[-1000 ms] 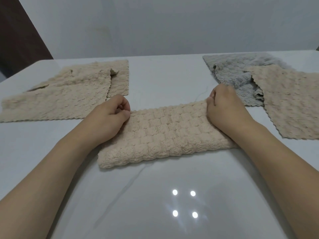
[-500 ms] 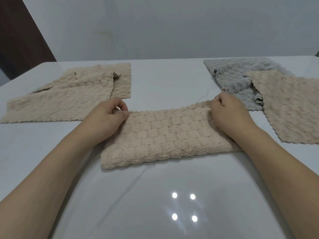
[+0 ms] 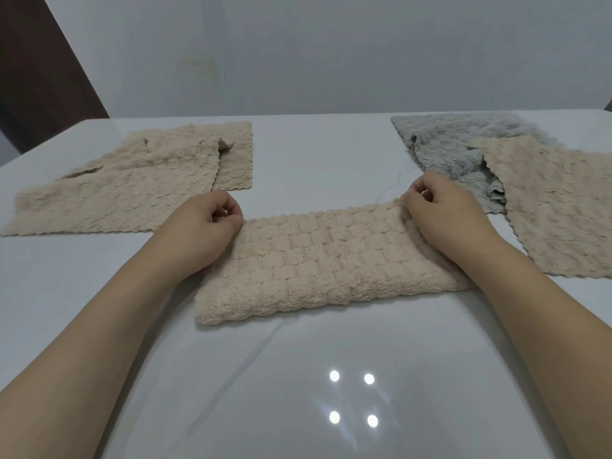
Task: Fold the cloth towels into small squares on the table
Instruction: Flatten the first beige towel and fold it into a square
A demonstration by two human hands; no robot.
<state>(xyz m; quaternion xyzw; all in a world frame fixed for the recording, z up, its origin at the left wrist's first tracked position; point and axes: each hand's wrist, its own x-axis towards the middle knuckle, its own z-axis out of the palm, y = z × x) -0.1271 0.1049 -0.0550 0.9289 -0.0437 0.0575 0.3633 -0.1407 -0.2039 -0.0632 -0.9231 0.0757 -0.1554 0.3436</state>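
A beige towel (image 3: 318, 260), folded into a long strip, lies across the middle of the white table (image 3: 298, 376). My left hand (image 3: 202, 233) pinches its far left corner with curled fingers. My right hand (image 3: 443, 220) pinches its far right corner and rests on that end. More beige towels (image 3: 126, 190) lie spread at the back left. A grey towel (image 3: 453, 147) lies at the back right, partly under another beige towel (image 3: 563, 207).
A pale wall (image 3: 331, 51) rises right behind the table's far edge. A dark door or panel (image 3: 36, 67) stands at the far left. Ceiling lights reflect on the glossy tabletop near me.
Both hands have shifted slightly and now pinch the strip's far corners more clearly. The view has tilted a little, so the table sits lower in the picture.
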